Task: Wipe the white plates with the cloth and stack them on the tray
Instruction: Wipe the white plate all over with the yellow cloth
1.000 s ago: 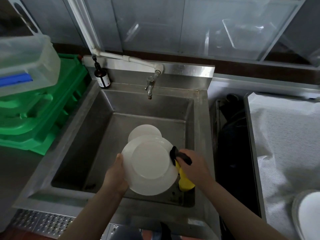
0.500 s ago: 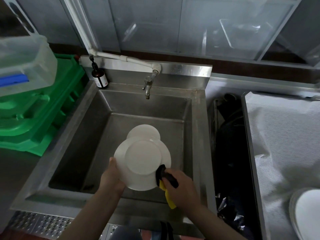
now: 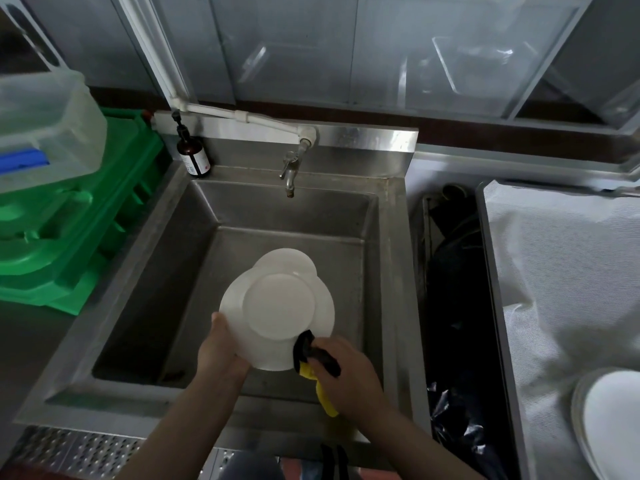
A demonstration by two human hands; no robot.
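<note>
Nearest me, the right hand, clenched round the black-and-yellow cloth, has slid from the plate's right edge a second ago down to its near-right rim, while the left hand keeps gripping the white plate by its near-left edge over the sink. The rim is getting wiped round, I'd say, so stacking comes later: another plate waits behind it, and the wiped stack sits on the cloth-lined tray at right.

Two bare forearms, left hand, right hand, no sleeves
</note>
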